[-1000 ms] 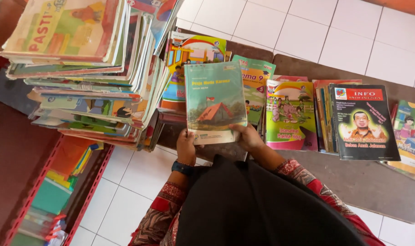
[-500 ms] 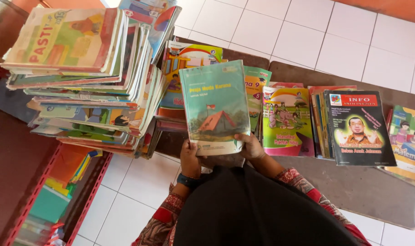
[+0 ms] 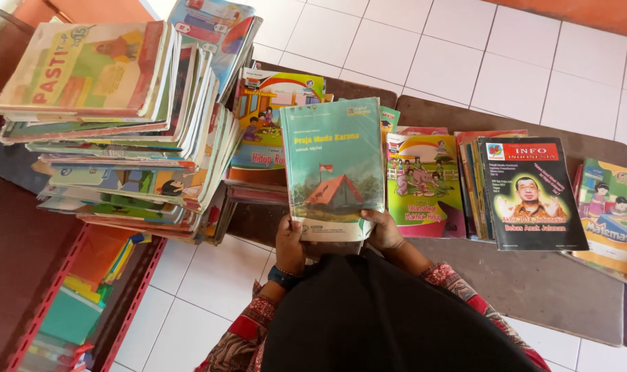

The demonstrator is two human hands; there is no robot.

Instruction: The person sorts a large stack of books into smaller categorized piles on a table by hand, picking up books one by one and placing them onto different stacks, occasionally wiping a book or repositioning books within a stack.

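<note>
Since the earlier frames the green book [image 3: 334,165] has risen and come nearer to the camera, so it now covers more of the rows of books behind it. Both hands grip it by its bottom edge: the left hand [image 3: 290,242] is closed on the lower left corner and the right hand [image 3: 382,231] is closed on the lower right corner, thumbs on the cover. The book stands nearly upright, held above the low brown desk [image 3: 534,282], its cover showing a red tent on green ground. A dark band sits on the left wrist, and patterned red sleeves run back under a black cloth [image 3: 389,317]. To the left a tall, leaning stack of books [image 3: 120,131] stands well above the rest. Just behind the held book lies a yellow children's book [image 3: 269,117]; to the right lie a pink and green book [image 3: 424,182] and a black magazine [image 3: 530,193], side by side on the desk. White floor tiles [image 3: 465,55] lie beyond.
</note>
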